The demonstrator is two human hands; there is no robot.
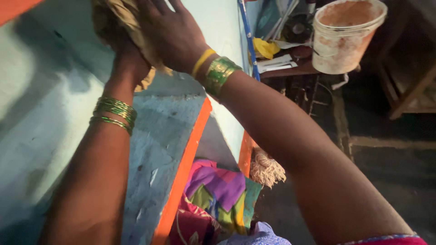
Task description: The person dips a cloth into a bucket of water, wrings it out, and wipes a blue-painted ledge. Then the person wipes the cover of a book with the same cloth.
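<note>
Both of my hands are raised against a pale blue-green wall at the top of the view. My left hand (129,56) grips a crumpled tan cloth (120,16) from below, with green bangles on its wrist. My right hand (170,31) lies flat over the cloth, pressing it from above, and its wrist carries a yellow band and a wide green bangle. Most of the cloth is hidden between the two hands.
An orange-edged blue ledge (163,136) runs below my arms. A white plastic bucket (345,36) stands on a dark wooden stand at the upper right. A multicoloured cloth (218,190) and a mop head (265,168) lie on the dark floor.
</note>
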